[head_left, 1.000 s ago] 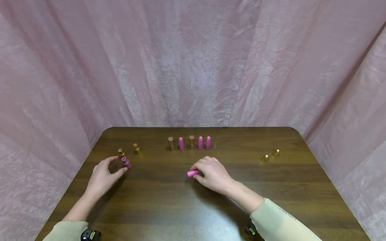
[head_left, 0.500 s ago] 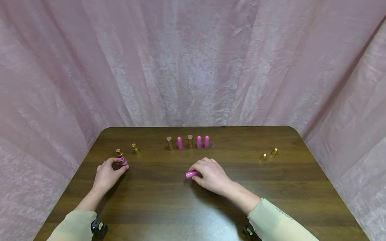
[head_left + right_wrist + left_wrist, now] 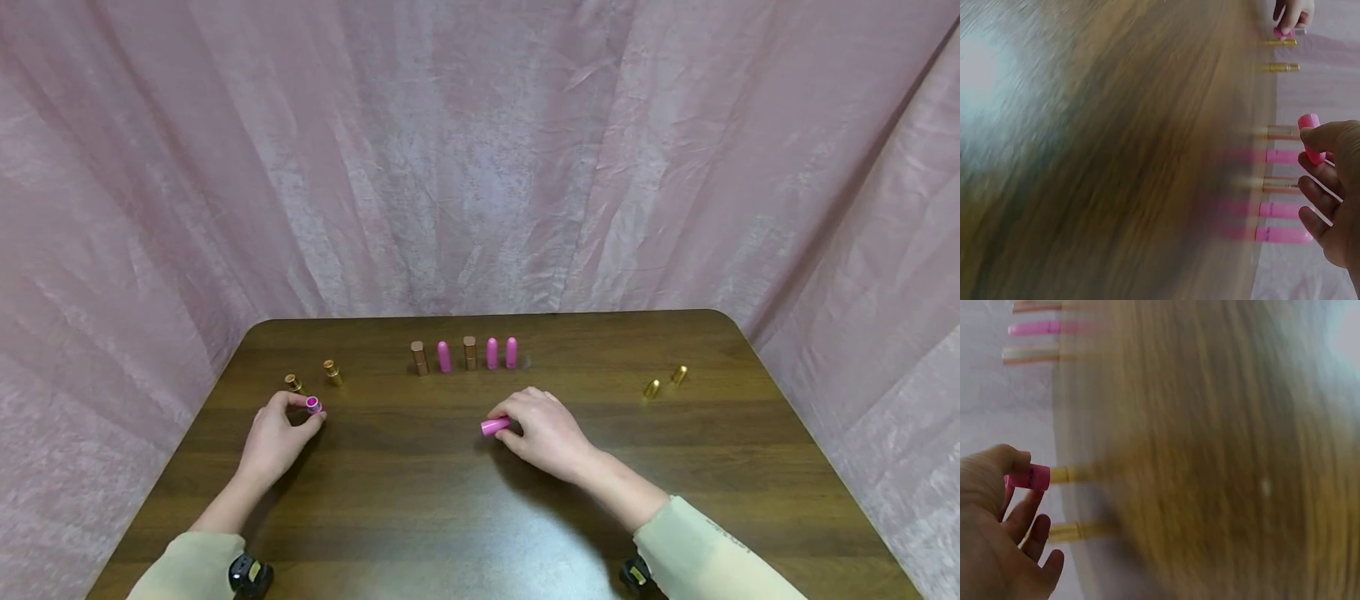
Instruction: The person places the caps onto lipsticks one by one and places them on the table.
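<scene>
In the head view my left hand pinches an uncapped pink lipstick tube between thumb and forefinger, its open top tilted toward the camera. The left wrist view has the same pink tube, the other fingers loosely bent below it. Toward the middle of the table, my right hand holds a pink lipstick cap in its thumb and fingers, lying sideways with one end pointing left. In the right wrist view this pink cap sticks out past the thumb. Tube and cap are well apart.
Two uncapped gold lipstick tubes stand just beyond my left hand. Along the back of the wooden table several closed pink and brown lipsticks stand in a row. Two gold caps stand at the right. Pink curtains surround the table.
My left fingers have closed on the pink tube, and its top has tipped toward the camera. The right hand, still holding the cap, has shifted slightly right.
</scene>
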Available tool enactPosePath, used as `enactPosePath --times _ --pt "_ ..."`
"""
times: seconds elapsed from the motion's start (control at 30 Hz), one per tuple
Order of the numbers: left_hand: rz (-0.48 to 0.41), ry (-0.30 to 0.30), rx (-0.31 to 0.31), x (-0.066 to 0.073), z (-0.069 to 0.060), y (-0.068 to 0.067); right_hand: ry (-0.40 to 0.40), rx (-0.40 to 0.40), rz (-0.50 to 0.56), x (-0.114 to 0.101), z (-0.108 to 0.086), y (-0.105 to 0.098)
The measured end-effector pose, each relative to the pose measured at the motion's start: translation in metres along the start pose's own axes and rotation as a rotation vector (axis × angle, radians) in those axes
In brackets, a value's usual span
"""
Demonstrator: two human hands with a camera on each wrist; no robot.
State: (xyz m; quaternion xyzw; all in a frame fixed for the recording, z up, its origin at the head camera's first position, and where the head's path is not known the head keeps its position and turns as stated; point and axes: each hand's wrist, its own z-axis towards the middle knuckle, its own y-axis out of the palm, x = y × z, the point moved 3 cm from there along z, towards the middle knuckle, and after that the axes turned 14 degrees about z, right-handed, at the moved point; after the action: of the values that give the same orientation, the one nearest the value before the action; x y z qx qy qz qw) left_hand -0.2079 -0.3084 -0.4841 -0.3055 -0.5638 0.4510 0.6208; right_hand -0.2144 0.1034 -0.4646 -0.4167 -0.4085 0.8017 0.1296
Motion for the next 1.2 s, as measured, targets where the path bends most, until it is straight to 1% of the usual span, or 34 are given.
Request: enactPosePath --times 0.1,0.2,0.3,0.43,0.5,0.57,0.73,0.87,0.97,1.07,1.2 --pt "0.005 0.053 0.028 0.013 -0.002 0.0 0.012 0.024 0.007 0.005 -0.003 -0.007" --pt "0.031 0.106 0.044 0.028 -0.004 0.0 0.024 0.049 0.021 0.011 -0.007 -0.013" --pt "0.065 0.186 0.065 0.043 -0.007 0.001 0.052 0.073 0.05 0.017 -0.01 -0.019" --pt "0.118 0.308 0.113 0.067 -0.009 0.005 0.096 0.105 0.089 0.025 -0.014 -0.026" --pt "0.141 0.355 0.126 0.08 -0.009 0.008 0.106 0.121 0.096 0.027 -0.016 -0.029" --pt "0.162 0.4 0.13 0.094 -0.01 0.011 0.112 0.132 0.095 0.03 -0.018 -0.031" --pt "0.206 0.507 0.108 0.13 -0.009 0.022 0.117 0.143 0.086 0.032 -0.021 -0.033" --pt "0.213 0.568 0.087 0.154 -0.008 0.032 0.115 0.147 0.089 0.032 -0.022 -0.031" --pt "0.206 0.605 0.077 0.168 -0.009 0.039 0.105 0.148 0.094 0.029 -0.021 -0.029" --pt "0.199 0.634 0.073 0.178 -0.01 0.045 0.093 0.145 0.097 0.027 -0.019 -0.027" --pt "0.189 0.666 0.085 0.187 -0.012 0.052 0.08 0.147 0.105 0.023 -0.017 -0.024"
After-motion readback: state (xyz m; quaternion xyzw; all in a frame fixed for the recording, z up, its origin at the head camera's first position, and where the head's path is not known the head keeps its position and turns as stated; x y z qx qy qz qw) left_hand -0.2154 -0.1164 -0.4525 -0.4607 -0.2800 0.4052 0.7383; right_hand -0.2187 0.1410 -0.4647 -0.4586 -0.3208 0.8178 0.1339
